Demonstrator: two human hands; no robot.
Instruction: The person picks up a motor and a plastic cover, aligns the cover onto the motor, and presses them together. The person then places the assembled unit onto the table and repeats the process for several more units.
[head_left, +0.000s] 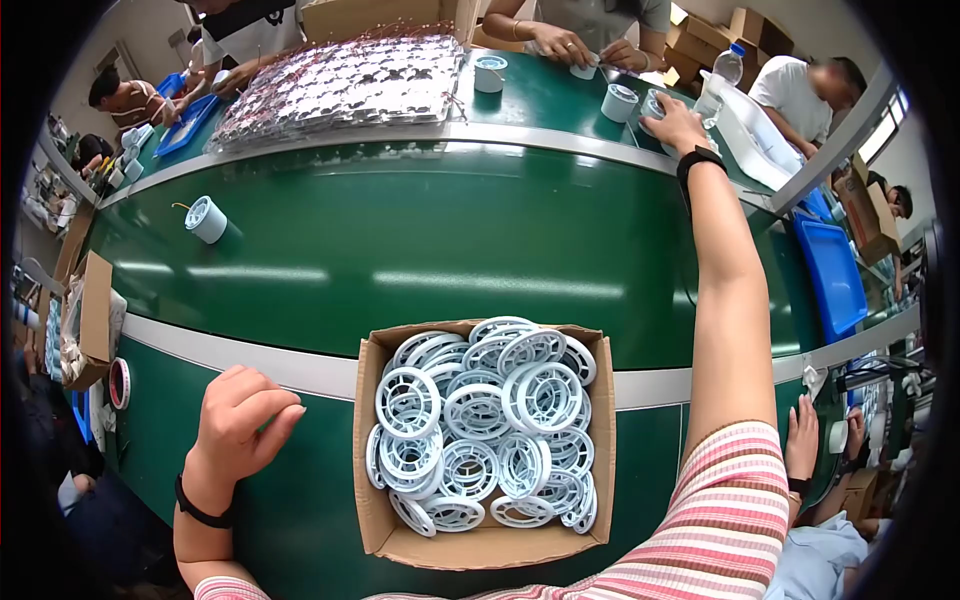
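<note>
Currently, at 10 o'clock, a lone white cylinder [207,221] is set on the green surface [450,225]. At 8, the left hand [242,420] is held half-open, nothing seen in it. At 6, a carton [485,553] is heaped with white rings [475,411]; plenty judged left, none seen outside. Between 1 and 2, another cylinder [652,104] is touched by the right hand [680,126]; whether clamped cannot be told. Not yet brought near.

At least five cylinders [206,222], over twenty rings [518,396] and one bottle [728,68] show.
</note>
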